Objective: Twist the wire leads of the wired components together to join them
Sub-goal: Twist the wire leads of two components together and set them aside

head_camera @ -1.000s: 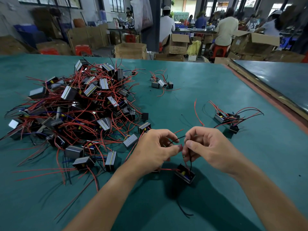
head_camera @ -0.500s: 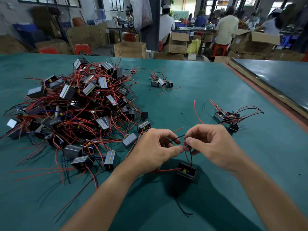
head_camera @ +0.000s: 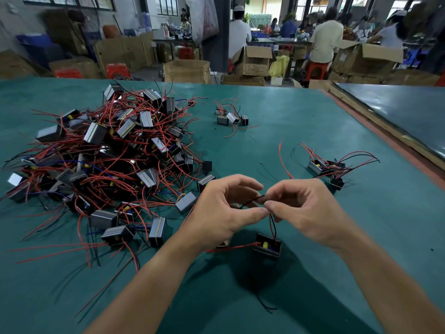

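Note:
Over the green table, my left hand [head_camera: 224, 213] and my right hand [head_camera: 303, 210] meet fingertip to fingertip, both pinching thin black and red wire leads [head_camera: 250, 201]. The leads run down to a small black wired component [head_camera: 266, 245] that hangs just below my hands, above its shadow. A red lead from it runs left under my left wrist, where a second component is mostly hidden. A black lead [head_camera: 265, 307] trails on the table toward me.
A big heap of wired components [head_camera: 108, 160] with red leads fills the left of the table [head_camera: 375, 237]. Small joined groups lie at the far middle [head_camera: 231, 118] and at the right [head_camera: 330, 168]. A raised table edge [head_camera: 385, 131] runs along the right. Boxes and seated people are behind.
My hands have risen slightly and the fingers of both have opened out more around the pinched leads. The hanging component stays below them.

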The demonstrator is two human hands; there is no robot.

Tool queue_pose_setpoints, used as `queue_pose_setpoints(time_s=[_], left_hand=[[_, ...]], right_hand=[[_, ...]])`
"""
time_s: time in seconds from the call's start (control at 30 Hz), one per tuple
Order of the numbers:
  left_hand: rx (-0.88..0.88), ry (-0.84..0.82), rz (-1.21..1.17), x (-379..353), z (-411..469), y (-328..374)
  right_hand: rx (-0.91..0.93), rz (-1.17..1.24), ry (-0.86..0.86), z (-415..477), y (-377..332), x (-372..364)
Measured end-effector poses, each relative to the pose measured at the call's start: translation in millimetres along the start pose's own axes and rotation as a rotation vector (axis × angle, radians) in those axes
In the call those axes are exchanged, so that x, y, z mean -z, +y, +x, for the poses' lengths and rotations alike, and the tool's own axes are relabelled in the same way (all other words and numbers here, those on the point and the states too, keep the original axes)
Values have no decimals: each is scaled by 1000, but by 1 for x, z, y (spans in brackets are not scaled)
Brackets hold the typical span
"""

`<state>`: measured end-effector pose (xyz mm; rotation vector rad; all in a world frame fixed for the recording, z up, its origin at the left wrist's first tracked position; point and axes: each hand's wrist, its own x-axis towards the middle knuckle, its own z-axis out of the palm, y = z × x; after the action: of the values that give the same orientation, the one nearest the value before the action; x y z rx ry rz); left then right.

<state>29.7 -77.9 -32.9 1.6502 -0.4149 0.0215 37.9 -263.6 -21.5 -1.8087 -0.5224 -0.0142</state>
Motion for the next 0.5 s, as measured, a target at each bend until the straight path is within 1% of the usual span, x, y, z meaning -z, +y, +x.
queue_pose_setpoints(time_s=[0.07, 0.17, 0.5], left_hand=[[-12, 28, -12, 1, 1, 1], [27, 29, -66, -1, 0, 2], [107, 33, -100, -2, 0, 8]], right_hand=[[-4, 14, 1, 0, 1, 0], [-6, 25, 4, 0, 1, 0], [-17, 59, 15, -1, 1, -1]])
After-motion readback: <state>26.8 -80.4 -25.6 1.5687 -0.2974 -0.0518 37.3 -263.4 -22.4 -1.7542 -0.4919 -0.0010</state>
